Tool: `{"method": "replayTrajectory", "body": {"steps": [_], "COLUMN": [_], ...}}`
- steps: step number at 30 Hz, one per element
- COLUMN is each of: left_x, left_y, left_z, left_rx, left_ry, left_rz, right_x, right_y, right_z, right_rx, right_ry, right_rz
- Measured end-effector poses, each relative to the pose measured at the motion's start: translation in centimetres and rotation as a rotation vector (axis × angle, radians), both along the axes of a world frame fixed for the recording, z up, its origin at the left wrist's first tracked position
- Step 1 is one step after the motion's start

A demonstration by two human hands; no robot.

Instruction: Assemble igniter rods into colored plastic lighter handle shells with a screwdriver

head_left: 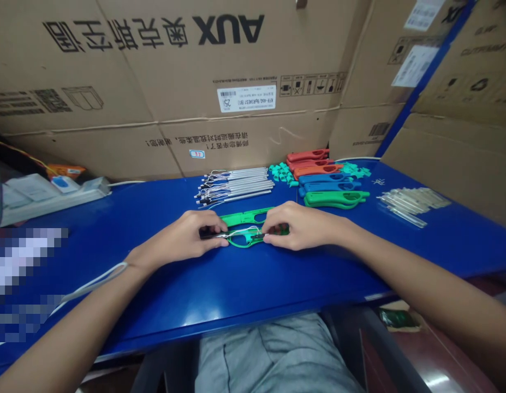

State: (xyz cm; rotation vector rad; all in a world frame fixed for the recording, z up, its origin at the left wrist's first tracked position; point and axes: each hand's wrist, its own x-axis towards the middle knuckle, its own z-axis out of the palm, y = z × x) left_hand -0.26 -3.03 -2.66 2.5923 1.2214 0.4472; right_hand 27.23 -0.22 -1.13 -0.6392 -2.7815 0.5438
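On the blue table in front of me lies a green plastic shell half (241, 244), shaped like the handle of a long-nosed lighter, with a looped opening. White wires (238, 231) run across it, beside a teal trigger-like piece. My left hand (201, 233) is closed round the left end of the shell, where a dark, shiny rod shows between thumb and fingers. My right hand (291, 225) pinches a small black wired part (259, 236) over the shell; its fingertips partly hide it. Just behind lies a second green shell half (240, 218), partly covered by both hands.
Behind are metal tubes (246, 185) with wires, teal pieces (282, 173), and red (305, 156), blue (326, 183) and green casings (337, 198). Clear plastic pieces (414, 203) lie right. A power strip (60, 201) stands left. Cardboard (154, 71) walls the back. A white cord hangs by my left wrist.
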Motion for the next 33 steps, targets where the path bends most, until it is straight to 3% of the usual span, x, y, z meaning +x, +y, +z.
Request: {"method": "replayTrajectory", "body": {"steps": [4, 10, 33], "left_x": [-0.2, -0.2, -0.6], "left_y": [0.0, 0.0, -0.3], "left_z": [0.2, 0.2, 1.0], "left_rx": [-0.016, -0.083, -0.009], "left_ry": [0.002, -0.051, 0.032], "left_rz": [-0.011, 0.072, -0.001], "right_x": [0.0, -0.1, -0.2], "right_y": [0.3, 0.3, 0.0], "right_z": [-0.3, -0.4, -0.3], "right_rx": [0.033, 0.051, 0.032], "right_ry": [-0.015, -0.055, 0.027], "right_rz": [-0.024, -0.038, -0.049]}}
